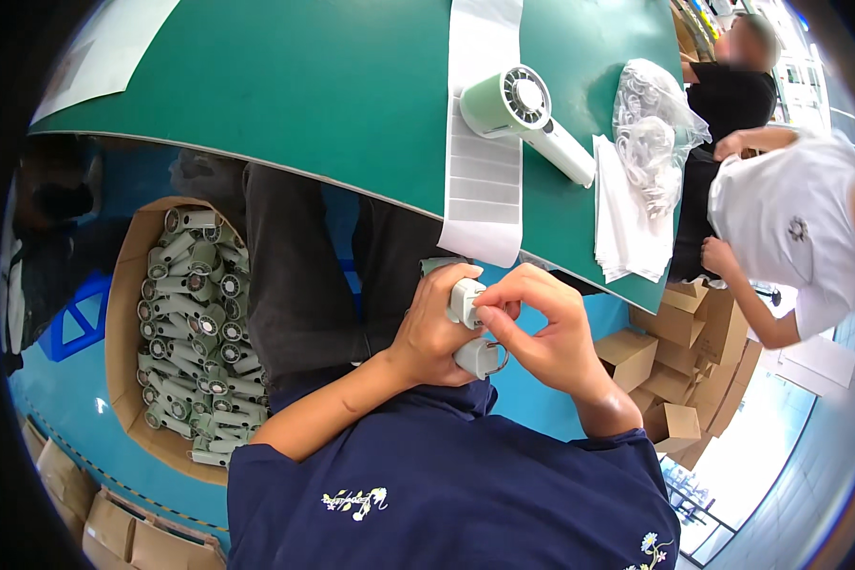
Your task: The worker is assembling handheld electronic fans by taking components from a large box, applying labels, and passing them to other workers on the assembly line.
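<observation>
My left hand is wrapped round two pale green handheld fans. The end of the upper fan pokes out past the thumb, and the end of the lower fan shows below it with a thin dark loop at its tip. Most of both bodies is hidden by the fingers. My right hand is closed in a pinch at the end of the upper fan; whatever lies between its fingertips is too small to make out. On the table, another handheld fan lies across a long strip of labels.
The green table has a bag of white cables and white papers at right. A cardboard box full of fans stands on the floor at left. Cartons are stacked at right, beside two people.
</observation>
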Motion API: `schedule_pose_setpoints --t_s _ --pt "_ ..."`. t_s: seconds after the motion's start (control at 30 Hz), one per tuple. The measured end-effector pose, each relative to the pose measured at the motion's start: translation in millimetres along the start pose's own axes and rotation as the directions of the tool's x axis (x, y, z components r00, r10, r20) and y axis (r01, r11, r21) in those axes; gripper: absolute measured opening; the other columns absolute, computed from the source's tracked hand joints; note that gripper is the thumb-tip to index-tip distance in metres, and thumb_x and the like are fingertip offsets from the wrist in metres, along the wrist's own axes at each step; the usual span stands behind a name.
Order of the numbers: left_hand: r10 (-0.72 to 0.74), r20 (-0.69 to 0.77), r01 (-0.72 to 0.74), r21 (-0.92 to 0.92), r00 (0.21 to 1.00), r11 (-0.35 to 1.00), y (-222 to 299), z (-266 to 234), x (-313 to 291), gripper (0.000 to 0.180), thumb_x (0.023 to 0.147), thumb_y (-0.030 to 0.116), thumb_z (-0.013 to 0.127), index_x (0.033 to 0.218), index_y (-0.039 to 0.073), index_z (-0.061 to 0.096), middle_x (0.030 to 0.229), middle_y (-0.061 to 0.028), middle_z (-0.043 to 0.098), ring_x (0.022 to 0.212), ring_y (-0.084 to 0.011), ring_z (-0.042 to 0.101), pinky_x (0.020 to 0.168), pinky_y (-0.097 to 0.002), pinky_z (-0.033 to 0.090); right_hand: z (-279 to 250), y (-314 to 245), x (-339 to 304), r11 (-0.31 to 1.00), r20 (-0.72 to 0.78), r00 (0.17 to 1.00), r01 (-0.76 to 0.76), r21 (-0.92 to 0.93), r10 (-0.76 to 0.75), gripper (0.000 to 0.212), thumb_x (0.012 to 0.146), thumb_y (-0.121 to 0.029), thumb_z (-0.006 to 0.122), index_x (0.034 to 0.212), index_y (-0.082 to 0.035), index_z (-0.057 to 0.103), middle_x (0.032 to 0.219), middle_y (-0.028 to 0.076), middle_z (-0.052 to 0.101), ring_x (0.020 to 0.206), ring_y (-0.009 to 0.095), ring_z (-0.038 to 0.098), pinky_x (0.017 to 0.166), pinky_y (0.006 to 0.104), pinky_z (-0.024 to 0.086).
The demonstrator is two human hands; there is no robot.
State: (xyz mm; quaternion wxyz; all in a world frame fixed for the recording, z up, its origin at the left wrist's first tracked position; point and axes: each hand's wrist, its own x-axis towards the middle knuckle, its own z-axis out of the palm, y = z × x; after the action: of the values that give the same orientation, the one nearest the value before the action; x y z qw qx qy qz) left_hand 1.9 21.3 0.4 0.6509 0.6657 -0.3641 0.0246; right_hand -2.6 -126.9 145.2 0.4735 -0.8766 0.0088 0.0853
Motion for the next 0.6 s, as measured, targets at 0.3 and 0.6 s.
schedule_pose_setpoints --t_s 0.3,0.6 --pt "0.004 0.033 -0.004 0.026 0.999 1.000 0.5 -0.4 2.3 0.048 0.058 0.020 0.087 0.102 0.009 0.073 0.120 -0.0140 0.059 0.126 -0.0418 0.048 0.096 -0.0510 0.044 7.3 2.8 -1.9 0.998 -0.060 0.997 0.045 -0.032 -0.047 0.015 0.083 0.005 0.075 0.097 0.000 0.073 0.087 0.007 0.066 0.073 0.014 0.058 0.067 0.0270 0.048" --pt "-0.001 0.015 0.000 0.038 1.000 0.999 0.5 2.0 2.5 0.055 0.056 0.025 0.091 0.105 0.007 0.073 0.137 -0.0262 0.046 0.121 -0.0449 0.052 0.099 -0.0522 0.045 14.1 0.6 -6.9 0.958 -0.159 0.970 0.139 -0.249 -0.182 0.021 0.080 0.005 0.078 0.099 -0.002 0.074 0.087 0.007 0.066 0.070 0.015 0.060 0.059 0.0266 0.048"
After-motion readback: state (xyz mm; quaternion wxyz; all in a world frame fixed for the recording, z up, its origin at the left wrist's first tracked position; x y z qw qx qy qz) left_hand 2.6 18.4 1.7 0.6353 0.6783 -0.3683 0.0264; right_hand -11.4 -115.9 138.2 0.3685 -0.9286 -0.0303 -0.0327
